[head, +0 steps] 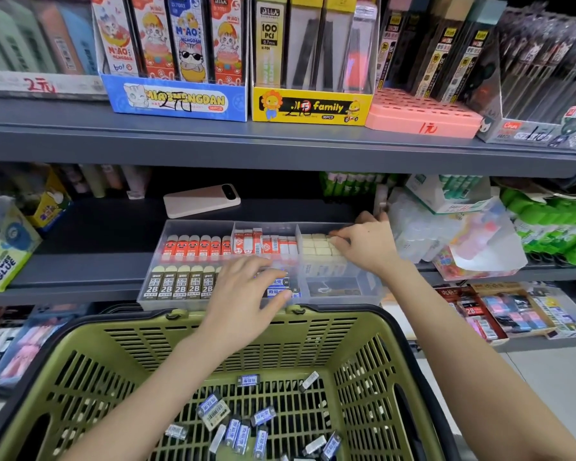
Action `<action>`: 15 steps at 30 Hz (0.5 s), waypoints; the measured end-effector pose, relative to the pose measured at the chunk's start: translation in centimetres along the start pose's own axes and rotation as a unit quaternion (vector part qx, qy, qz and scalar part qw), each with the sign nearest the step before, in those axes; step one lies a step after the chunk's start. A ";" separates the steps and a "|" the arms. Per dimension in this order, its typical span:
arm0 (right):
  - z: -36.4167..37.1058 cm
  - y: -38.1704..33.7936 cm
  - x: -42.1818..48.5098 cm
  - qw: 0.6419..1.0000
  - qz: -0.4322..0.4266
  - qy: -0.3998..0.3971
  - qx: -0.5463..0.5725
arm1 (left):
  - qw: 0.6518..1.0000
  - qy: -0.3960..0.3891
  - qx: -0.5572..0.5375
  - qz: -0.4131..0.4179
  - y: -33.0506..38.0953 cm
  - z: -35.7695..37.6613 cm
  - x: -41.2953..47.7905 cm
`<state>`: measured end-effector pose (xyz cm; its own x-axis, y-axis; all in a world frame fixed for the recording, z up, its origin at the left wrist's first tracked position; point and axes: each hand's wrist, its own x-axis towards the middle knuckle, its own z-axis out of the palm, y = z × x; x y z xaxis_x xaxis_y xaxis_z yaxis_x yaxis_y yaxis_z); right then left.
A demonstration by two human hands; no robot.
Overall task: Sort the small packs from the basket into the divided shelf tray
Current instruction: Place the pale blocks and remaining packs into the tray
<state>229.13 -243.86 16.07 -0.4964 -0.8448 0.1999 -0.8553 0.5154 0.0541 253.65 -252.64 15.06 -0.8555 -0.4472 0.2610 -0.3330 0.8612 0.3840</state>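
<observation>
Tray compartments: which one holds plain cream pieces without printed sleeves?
The back right compartment, under the right hand; left and middle ones hold printed packs.
</observation>
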 end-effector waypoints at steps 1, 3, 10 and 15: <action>-0.2 0.0 0.2 1.000 -0.005 -0.018 -0.017 | 1.000 -0.001 0.003 0.002 -0.1 0.1 0.0; -0.7 -0.3 0.4 0.998 -0.010 -0.040 -0.043 | 1.000 -0.002 0.002 0.004 -0.1 0.2 0.0; -3.2 -3.0 -4.1 0.990 -0.011 0.138 0.027 | 0.999 0.044 -0.018 0.024 -0.4 -1.3 -1.6; -4.0 -7.4 -12.0 0.949 -0.108 0.216 0.206 | 0.984 0.167 -0.044 0.047 -1.3 -2.7 -5.2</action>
<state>242.05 -236.97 17.22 -0.2724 -0.7409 0.6139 -0.9597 0.1629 -0.2291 259.61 -252.06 15.59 -0.6985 -0.4340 0.5690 -0.2103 0.8845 0.4165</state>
